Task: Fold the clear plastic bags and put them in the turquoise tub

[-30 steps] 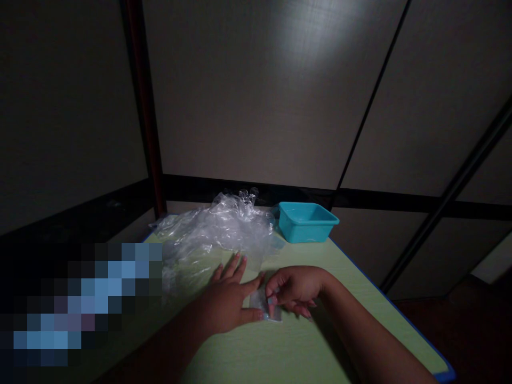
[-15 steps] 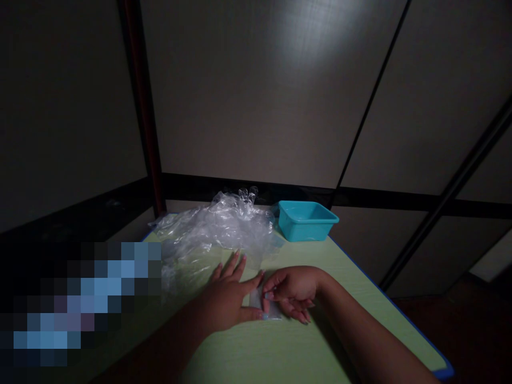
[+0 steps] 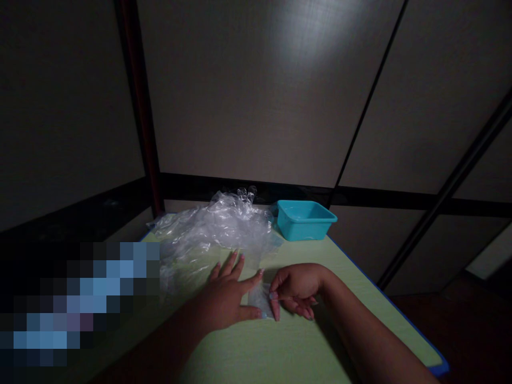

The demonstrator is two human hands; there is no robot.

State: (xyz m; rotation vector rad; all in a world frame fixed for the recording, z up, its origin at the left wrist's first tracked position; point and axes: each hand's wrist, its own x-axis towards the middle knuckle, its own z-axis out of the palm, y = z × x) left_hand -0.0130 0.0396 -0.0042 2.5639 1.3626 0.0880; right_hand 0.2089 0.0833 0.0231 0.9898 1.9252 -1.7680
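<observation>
My left hand lies flat on the green table with its fingers spread. Its thumb and forefinger frame a small clear plastic piece. My right hand is curled beside it, fingertips pressing down on the right edge of that small plastic piece. The two hands almost touch at the piece. The light is dim and the plastic's exact shape is hard to make out.
A crumpled heap of clear plastic bags lies behind my left hand. A teal plastic tub stands at the table's far edge, to the right of the heap. Grey wall panels rise behind. The table's blue right edge drops to dark floor.
My right hand's fingers have lowered from a raised pinch to press the small plastic piece flat on the table. The left hand has stayed in place.
</observation>
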